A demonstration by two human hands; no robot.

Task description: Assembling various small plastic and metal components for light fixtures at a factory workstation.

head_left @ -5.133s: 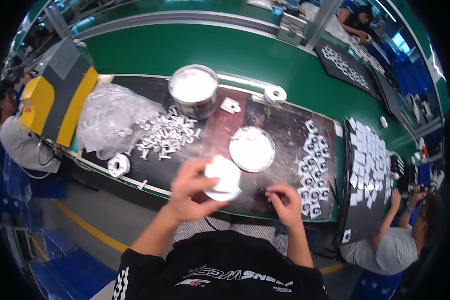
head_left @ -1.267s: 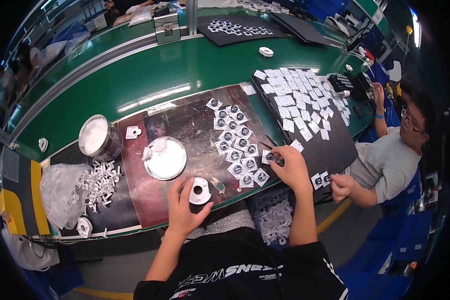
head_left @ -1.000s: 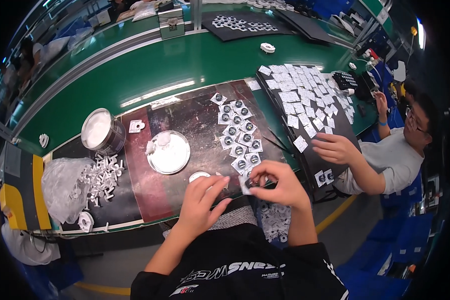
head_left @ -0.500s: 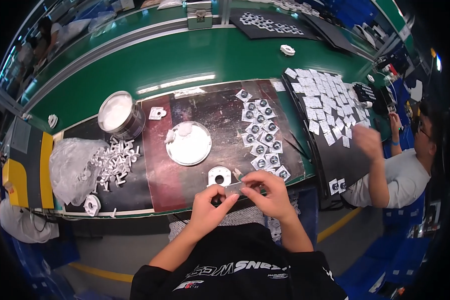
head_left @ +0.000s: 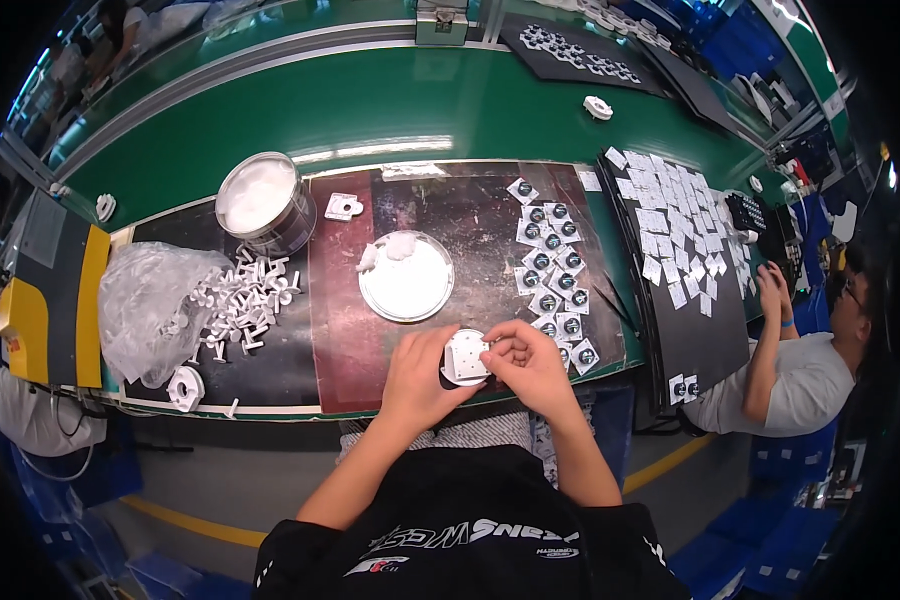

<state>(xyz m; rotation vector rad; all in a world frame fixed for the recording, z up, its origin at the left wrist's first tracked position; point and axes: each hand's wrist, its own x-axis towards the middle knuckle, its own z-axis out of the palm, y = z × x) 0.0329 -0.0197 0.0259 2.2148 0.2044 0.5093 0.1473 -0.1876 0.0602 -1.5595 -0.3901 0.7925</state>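
A: Starting at the near left corner of the bench (head_left: 342,352), what could go wrong for you?

B: Your white ring-shaped part (head_left: 195,384) and a loose peg (head_left: 233,408) lie by the near edge; a careless brush could knock either off

A: And further right?

B: Your square white plate (head_left: 467,355) lies over a white round part (head_left: 462,382) at the near edge. Uneven thumb pressure might skew it; a loosened grip might drop both

A: Then?

B: A wide sweep could scatter your disc-bearing plates (head_left: 541,262) toward the right edge

A: How are your hands set?

B: Your left hand (head_left: 418,383) curves around the round part, gripping it; your right hand (head_left: 532,370) has curled fingers and its thumb at the plate's right side, though whether it pinches, I can't tell
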